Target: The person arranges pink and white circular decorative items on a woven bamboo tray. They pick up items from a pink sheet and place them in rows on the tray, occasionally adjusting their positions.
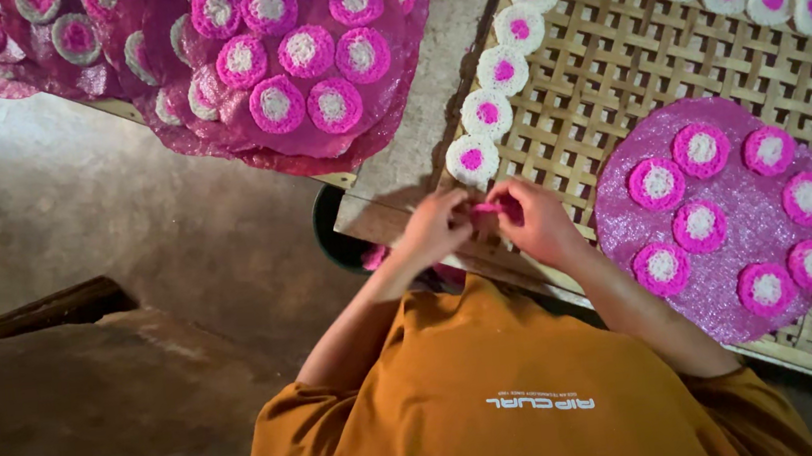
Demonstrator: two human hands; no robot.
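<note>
Nearest the camera is the person's orange shirt [503, 389], its short sleeves leading out to two bare forearms that meet over the near edge of a woven bamboo tray [610, 66]. The left hand [436, 227] and the right hand [538, 219] come together there, fingers curled in and pinching between them a small lump of pink dough [489, 208], which sits just above the tray's near left corner; both hands grasp it, fingertips touching it from either side. Under the left wrist, below the tray's edge, a dark round bucket [331, 236] shows part of its rim, with a bit of pink at its inner side. To the right of the hands, lying on the tray, is a large round pink sheet [722, 270] bearing eight small pink rings with white centres [699, 225], spread apart from one another. Just beyond the hands, a row of white discs with pink centres [486, 112] runs up along the tray's left edge and turns across its far side. A bare wooden plank [432, 94] lies between this tray and the stack further left, where several more pink sheets [309, 67] overlap one another, each topped with the same pink and white rings. The brown floor [75, 233] lies at the left, below the work surface.
</note>
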